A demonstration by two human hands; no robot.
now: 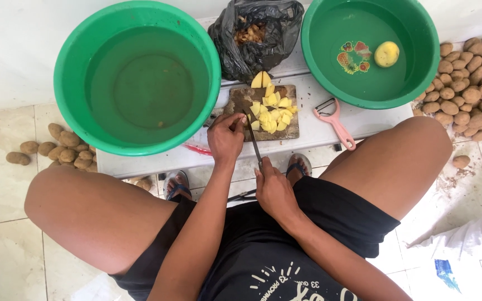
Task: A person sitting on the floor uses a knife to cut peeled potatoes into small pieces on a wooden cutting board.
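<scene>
While gripping knife [254,142] | right hand [274,192] clenched around handle | left hand [225,136] pinching blade beside potato pieces [271,110] on cutting board [241,100]

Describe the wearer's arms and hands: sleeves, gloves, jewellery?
Both arms are bare down to the hands: no sleeves in view, no gloves. Left hand and right hand show no rings, watch or bands that I can make out.

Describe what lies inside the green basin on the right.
Inside the right green basin sits water with one peeled yellow potato near its far side, and a colourful picture on the bottom. Nothing else shows; the base beneath the potato is hidden.
</scene>
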